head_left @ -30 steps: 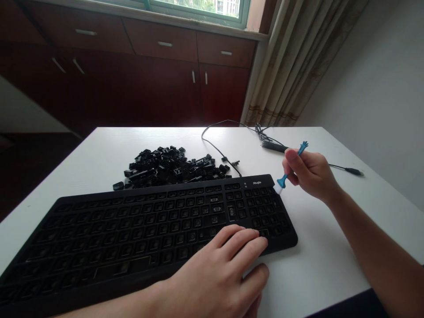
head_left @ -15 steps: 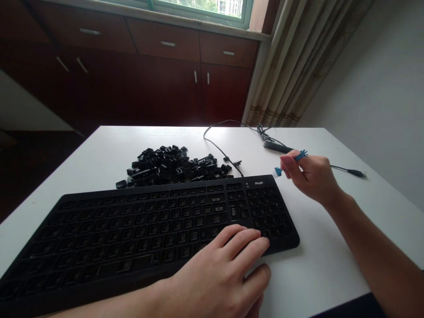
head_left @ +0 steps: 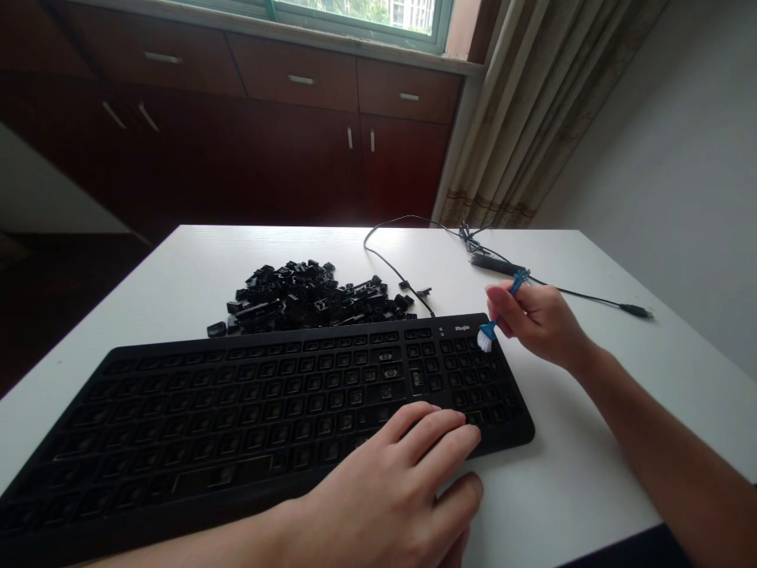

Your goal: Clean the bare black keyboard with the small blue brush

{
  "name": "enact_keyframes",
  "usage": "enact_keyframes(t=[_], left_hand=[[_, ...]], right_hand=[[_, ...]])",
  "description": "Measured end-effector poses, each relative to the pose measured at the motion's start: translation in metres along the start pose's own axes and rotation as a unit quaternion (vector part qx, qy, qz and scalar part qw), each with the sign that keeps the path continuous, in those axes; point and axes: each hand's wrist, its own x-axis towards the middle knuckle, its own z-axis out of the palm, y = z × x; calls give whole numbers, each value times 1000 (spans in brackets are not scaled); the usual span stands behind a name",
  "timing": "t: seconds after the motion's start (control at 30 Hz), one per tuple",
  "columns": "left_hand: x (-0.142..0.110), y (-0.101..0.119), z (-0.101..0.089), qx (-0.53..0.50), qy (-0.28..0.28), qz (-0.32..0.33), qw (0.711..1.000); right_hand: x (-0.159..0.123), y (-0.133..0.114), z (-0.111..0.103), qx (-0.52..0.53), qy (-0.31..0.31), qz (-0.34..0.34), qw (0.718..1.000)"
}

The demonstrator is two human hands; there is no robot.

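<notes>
A black keyboard (head_left: 236,418) with its keycaps off lies across the white table, its bare key sockets showing. My left hand (head_left: 396,489) rests palm down over its lower right part, several fingers stretched flat on the number pad side. The index finger and thumb hang past the front edge, the thumb partly hidden. Pinched in my right hand (head_left: 535,319) is a small blue brush (head_left: 487,335) with white bristles. Those bristles point down at the top of the number pad, at or just above the sockets; contact is hard to tell.
Behind the keyboard lies a heap of loose black keycaps (head_left: 296,292). A thin black cable (head_left: 378,251) runs from the keyboard's back to a tied bundle. Near it sits a dark elongated object (head_left: 492,263), and the cable's plug (head_left: 635,309) lies at the right.
My right hand has moved left and slightly down, bringing the brush from beside the keyboard's corner to over the number pad. My left hand has stayed in place.
</notes>
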Motion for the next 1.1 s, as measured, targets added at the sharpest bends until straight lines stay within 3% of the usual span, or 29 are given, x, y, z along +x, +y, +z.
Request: enact_keyframes(t=[0.1, 0.17, 0.33, 0.47, 0.6, 0.73, 0.87, 1.1], left_hand=[[1, -1, 0, -1, 2, 0, 1000], [1, -1, 0, -2, 0, -1, 1000], [1, 0, -2, -5, -6, -3, 1000], [1, 0, -2, -7, -5, -2, 1000], [1, 0, 0, -5, -7, -1, 1000], [1, 1, 1, -2, -2, 1, 1000], [1, 0, 0, -3, -4, 3, 1000], [1, 0, -1, -5, -5, 1, 1000]], right_hand=[[1, -1, -2, -102, 59, -81, 990], [0, -2, -3, -116, 86, -93, 985], [-2, -2, -4, -73, 80, -63, 992], [-3, -3, -3, -11, 90, -1, 996], [-2, -4, -3, 147, 38, 77, 985], [0, 0, -5, 300, -17, 148, 942], [0, 5, -4, 281, -53, 186, 940], [0, 3, 2, 215, -65, 180, 958]])
